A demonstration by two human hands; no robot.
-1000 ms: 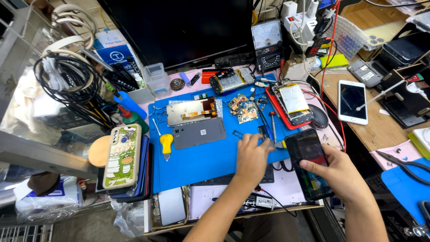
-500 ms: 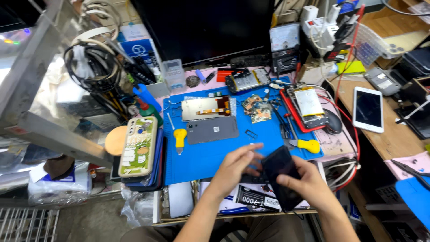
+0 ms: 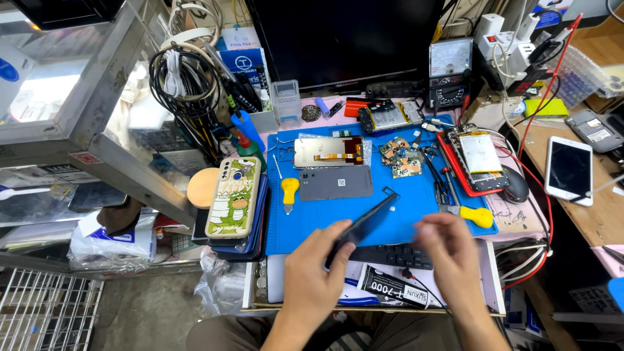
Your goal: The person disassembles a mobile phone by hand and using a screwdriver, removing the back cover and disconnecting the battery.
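We look down on a cluttered wooden workbench under bright, even light. A blue mat covers its middle, a dark monitor stands behind, a glass cabinet sits left, above grey floor.

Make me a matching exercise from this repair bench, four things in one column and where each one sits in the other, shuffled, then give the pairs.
Things:
1. dark phone
2. yellow tool
3. white phone
4. cartoon case

Places:
A. on the wooden bench, far right
B. on top of a stack at the blue mat's left edge
C. held tilted in the left hand
D. lying on the blue mat, left part

Pairs: 1-C, 2-D, 3-A, 4-B
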